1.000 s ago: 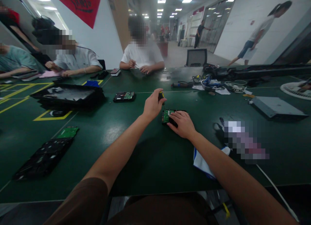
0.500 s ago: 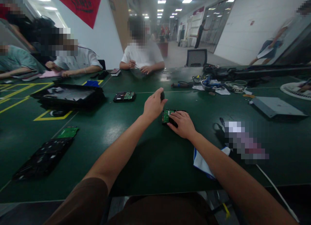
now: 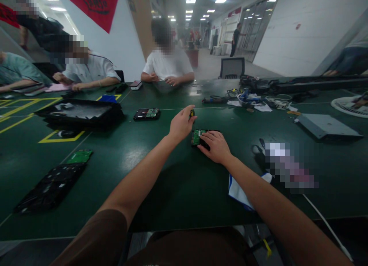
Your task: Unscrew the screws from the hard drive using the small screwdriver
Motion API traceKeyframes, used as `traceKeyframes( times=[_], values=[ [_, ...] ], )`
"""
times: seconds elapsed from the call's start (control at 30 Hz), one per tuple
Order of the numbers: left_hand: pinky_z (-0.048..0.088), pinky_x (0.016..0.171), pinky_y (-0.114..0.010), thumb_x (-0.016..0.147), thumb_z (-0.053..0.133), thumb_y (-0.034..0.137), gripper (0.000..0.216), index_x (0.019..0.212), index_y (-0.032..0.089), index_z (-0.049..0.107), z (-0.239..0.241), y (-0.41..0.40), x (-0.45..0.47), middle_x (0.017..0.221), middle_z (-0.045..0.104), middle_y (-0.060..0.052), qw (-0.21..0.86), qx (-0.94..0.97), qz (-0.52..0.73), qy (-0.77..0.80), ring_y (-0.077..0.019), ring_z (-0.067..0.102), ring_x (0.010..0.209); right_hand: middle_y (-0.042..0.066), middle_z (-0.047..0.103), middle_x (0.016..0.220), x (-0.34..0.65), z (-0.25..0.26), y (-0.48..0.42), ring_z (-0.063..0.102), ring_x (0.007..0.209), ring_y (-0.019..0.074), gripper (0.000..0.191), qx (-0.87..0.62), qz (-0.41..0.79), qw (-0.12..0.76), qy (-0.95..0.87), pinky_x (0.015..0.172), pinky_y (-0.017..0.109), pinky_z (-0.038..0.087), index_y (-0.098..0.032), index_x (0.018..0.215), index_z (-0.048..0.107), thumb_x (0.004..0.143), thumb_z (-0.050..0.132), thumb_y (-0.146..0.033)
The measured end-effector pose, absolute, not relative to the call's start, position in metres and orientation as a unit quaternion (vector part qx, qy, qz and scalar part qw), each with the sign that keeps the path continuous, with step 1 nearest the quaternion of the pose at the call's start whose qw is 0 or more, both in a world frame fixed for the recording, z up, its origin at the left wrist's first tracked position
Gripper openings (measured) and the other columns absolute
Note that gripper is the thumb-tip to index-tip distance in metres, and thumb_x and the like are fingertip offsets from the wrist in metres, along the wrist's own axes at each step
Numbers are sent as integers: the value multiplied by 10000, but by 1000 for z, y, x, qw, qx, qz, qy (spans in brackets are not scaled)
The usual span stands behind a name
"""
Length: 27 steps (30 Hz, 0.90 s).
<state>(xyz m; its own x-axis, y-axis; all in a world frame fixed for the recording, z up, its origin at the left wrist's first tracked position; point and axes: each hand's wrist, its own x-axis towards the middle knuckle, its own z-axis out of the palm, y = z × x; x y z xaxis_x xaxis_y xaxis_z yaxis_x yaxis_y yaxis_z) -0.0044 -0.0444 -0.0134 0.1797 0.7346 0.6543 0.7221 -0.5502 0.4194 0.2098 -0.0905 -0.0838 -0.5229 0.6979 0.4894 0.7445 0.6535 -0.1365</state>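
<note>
My left hand (image 3: 182, 123) is closed around the dark and yellow handle of a screwdriver (image 3: 192, 112), held upright over the left end of a hard drive. Its tip is too small to make out. The hard drive (image 3: 197, 137) lies flat on the green table with its green circuit board facing up. My right hand (image 3: 214, 146) grips the drive from the right, its fingers lying across the top and the thumb at the near edge. The fingers hide the drive's right part.
Another hard drive (image 3: 146, 114) lies beyond my left forearm. Left are a black tray (image 3: 80, 112) and a black part with a green board (image 3: 54, 183). Right are a white-blue cloth (image 3: 241, 193), a grey metal box (image 3: 329, 126) and tangled cables (image 3: 248, 97). A person (image 3: 168, 66) sits opposite.
The screwdriver handle has turned slightly in my left hand, showing more yellow. My right hand stays on the hard drive. In the background, people at the far left and right have moved.
</note>
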Motion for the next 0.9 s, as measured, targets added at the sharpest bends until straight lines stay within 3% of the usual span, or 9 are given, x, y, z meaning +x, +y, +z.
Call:
traceKeyframes(
  times=[0.23,0.37,0.53,0.73,0.9],
  values=[
    [554,991,-416,981,542,123,466,1431,240,534,-13,-42,-5,1409,601,-143,-23,760,413,502,-287,654,1213,101,697,1371,210,-84,-90,548,1310,351,454,-416,-43,259,-871,1145,592,380,-250,1362,694,1011,582,-516],
    [557,974,-466,990,587,196,471,1446,212,472,-12,-44,-3,1477,587,-182,-5,748,403,527,-330,692,1186,113,694,1372,210,-83,-91,549,1305,347,472,-415,-47,257,-871,1145,579,385,-221,1354,696,1016,571,-525],
    [574,916,-443,956,708,368,472,1338,216,477,-11,-48,-1,1316,701,-164,31,729,440,523,-306,749,1068,106,698,1371,210,-83,-91,548,1305,351,450,-415,-41,259,-871,1136,589,387,-249,1365,694,1005,598,-500],
    [582,937,-383,970,659,226,337,1259,253,487,-21,-41,4,1336,709,-111,96,738,504,439,-235,739,1116,101,698,1372,210,-82,-92,551,1299,350,453,-418,-43,257,-870,1142,587,385,-251,1363,695,1005,594,-510],
    [580,933,-397,997,618,250,328,1313,250,529,-19,-42,1,1247,729,-107,75,747,477,457,-234,732,1072,115,695,1375,210,-81,-92,553,1303,345,470,-417,-43,255,-871,1149,573,388,-216,1353,700,1014,577,-519]
  ],
)
